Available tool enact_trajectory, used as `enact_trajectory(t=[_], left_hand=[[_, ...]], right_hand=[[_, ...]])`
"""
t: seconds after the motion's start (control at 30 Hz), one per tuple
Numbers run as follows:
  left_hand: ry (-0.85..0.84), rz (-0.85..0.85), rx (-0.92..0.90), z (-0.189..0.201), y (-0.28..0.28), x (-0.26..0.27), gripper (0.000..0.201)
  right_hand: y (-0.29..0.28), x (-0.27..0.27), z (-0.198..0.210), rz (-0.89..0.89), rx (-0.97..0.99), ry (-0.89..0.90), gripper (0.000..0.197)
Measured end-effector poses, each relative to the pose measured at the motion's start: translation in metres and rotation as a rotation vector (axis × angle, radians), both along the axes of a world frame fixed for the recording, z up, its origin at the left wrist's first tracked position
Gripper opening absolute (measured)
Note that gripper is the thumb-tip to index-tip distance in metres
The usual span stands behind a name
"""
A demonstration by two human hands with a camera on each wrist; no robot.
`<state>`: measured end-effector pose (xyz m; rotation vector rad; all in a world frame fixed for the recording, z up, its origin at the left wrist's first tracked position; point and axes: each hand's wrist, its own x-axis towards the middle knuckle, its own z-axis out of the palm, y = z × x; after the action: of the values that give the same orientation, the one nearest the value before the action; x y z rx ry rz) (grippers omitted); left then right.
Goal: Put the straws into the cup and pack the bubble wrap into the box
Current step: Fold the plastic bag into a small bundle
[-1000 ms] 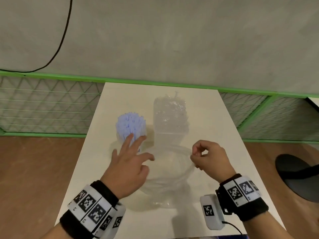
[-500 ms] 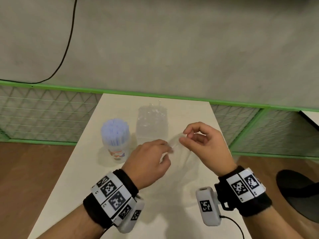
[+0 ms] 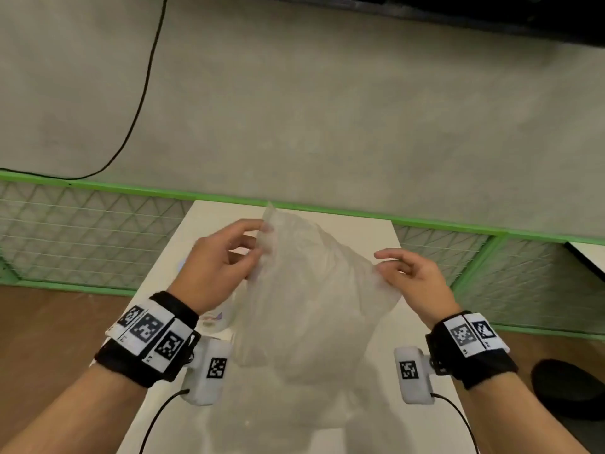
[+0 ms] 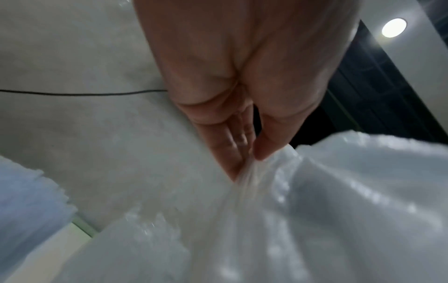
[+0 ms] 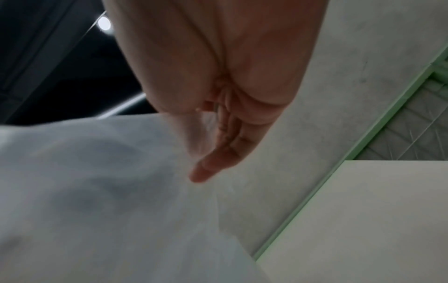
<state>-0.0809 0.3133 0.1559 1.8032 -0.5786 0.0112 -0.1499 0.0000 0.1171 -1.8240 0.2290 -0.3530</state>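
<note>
**Bubble wrap lifted at two corners, box hidden behind the sheet**

While the bubble wrap (image 3: 307,299) hangs clear of the white table (image 3: 422,427), both hands hold its upper edge. The left hand (image 3: 216,267) pinches the far-left corner; the left wrist view shows thumb and fingers (image 4: 266,145) pressed together on gathered film. The right hand (image 3: 415,276) holds the right corner, seemingly between thumb and a lower finger, while its index finger is extended; the right wrist view shows film lying against the palm, but the exact pinch point cannot be told. The hands are well apart, and the sheet sags between them in loose folds.

The cup (image 3: 214,319) shows only as a sliver below the left wrist, and pale blue straws (image 4: 29,195) appear at the edge of the left wrist view, so the straw part looks done. The box is not visible from the head view; the raised sheet covers that area of the table.

Judgement: the step in hand is gathering the sheet for packing. To do it well, bring the two corners together so the sheet folds on itself, then lower the head-view line enough to locate the box opening before descending. Keep the trailing lower edge away from the cup; a dragged fold could tip it. Feed the folded end in first and press the rest down with flat fingers.
</note>
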Motion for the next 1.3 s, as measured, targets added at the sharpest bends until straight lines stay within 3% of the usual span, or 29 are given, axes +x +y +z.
enact_trajectory(t=[0.07,0.13,0.23,0.3,0.37,0.43,0.47,0.53,0.6,0.67,0.77,0.87,0.93,0.97,1.1,1.13,1.23,1.3], left_hand=[[0.039,0.046,-0.083,0.002,0.015,0.015,0.049],[0.047,0.075,-0.126,0.006,0.030,0.026,0.047],[0.036,0.066,-0.104,0.009,0.040,0.036,0.046],[0.045,0.084,-0.116,0.008,0.041,0.039,0.044],[0.095,0.102,-0.176,0.007,0.042,0.042,0.035],[0.175,0.061,-0.198,0.001,0.047,0.045,0.031],[0.208,0.017,-0.177,-0.002,0.050,0.046,0.037],[0.234,-0.055,-0.075,-0.007,0.060,0.047,0.070],[0.243,-0.088,0.023,-0.010,0.065,0.048,0.100],[0.251,-0.097,0.059,-0.010,0.066,0.049,0.113],[0.338,-0.084,-0.080,-0.010,0.066,0.054,0.102],[0.416,-0.111,-0.193,-0.008,0.072,0.059,0.066],[0.463,-0.141,-0.227,-0.007,0.077,0.060,0.057],[0.468,-0.149,-0.224,-0.007,0.078,0.060,0.059],[0.323,-0.173,-0.012,-0.001,0.077,0.051,0.090],[0.286,-0.189,0.061,0.000,0.075,0.048,0.096],[0.186,-0.226,0.212,0.001,0.071,0.042,0.107],[0.155,-0.245,0.248,0.003,0.069,0.041,0.110]], right_hand=[[-0.010,0.005,0.011,-0.076,-0.022,-0.024,0.015],[-0.021,0.011,0.024,-0.178,-0.044,-0.073,0.012],[-0.022,0.018,0.039,-0.302,0.057,-0.213,0.012],[-0.012,0.022,0.033,-0.251,0.325,-0.197,0.049],[0.004,0.022,0.011,-0.047,0.633,-0.019,0.084],[0.027,0.017,-0.012,0.150,0.690,0.166,0.090],[0.034,0.015,-0.022,0.207,0.692,0.210,0.088],[0.042,0.016,-0.031,0.262,0.724,0.222,0.090],[0.041,0.019,-0.027,0.261,0.768,0.134,0.100],[0.043,0.018,-0.018,0.216,0.629,0.043,0.101],[0.045,0.017,-0.005,0.104,0.330,-0.072,0.099],[0.041,0.016,0.006,-0.017,0.322,-0.151,0.067],[0.040,0.014,0.010,-0.002,0.328,-0.168,0.044],[0.043,0.013,0.013,0.007,0.316,-0.159,0.030],[0.063,0.012,0.020,-0.045,0.178,-0.143,0.016],[0.070,0.013,0.024,-0.063,0.077,-0.113,0.018],[0.087,0.023,0.021,-0.180,-0.402,0.069,0.084],[0.094,0.032,0.013,-0.312,-0.579,0.085,0.101]])
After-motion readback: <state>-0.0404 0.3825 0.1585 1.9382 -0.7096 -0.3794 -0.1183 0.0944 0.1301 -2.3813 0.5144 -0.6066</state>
